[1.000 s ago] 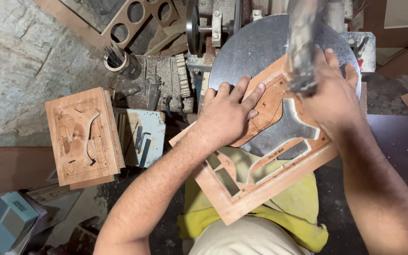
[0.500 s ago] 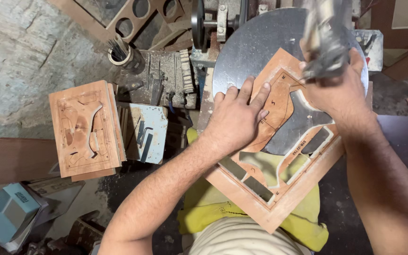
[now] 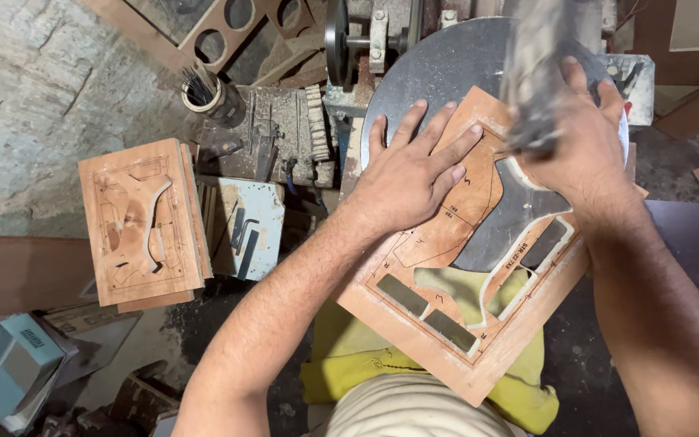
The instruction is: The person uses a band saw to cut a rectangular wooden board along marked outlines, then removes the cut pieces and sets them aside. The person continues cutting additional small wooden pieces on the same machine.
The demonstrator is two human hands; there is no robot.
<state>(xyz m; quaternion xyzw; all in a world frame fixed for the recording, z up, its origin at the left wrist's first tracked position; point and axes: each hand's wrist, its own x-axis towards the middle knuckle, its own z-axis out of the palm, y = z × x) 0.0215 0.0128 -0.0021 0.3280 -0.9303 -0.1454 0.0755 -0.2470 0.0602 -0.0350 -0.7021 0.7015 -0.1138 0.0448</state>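
Board: a flat brown board (image 3: 455,324) with curved shapes and slots cut out is laid on the round metal table (image 3: 422,73) of a saw, its near corner hanging over the lap at 6 o'clock.
Left hand: the left hand (image 3: 410,174) is pressed flat on the board, fingers spread wide, nothing gripped.
Right hand: the right hand (image 3: 584,150) is laid at 2 o'clock on the board, behind the blurred saw arm (image 3: 535,81); whether its fingers are curled cannot be told.
Change: against the earlier views, the board has been turned clockwise and the left fingers fanned wider, so the cut appears to be followed round a curve.
Surroundings: a stack of cut boards (image 3: 143,222) is seen at 9 o'clock, a pale blue box (image 3: 10,364) at 8 o'clock.
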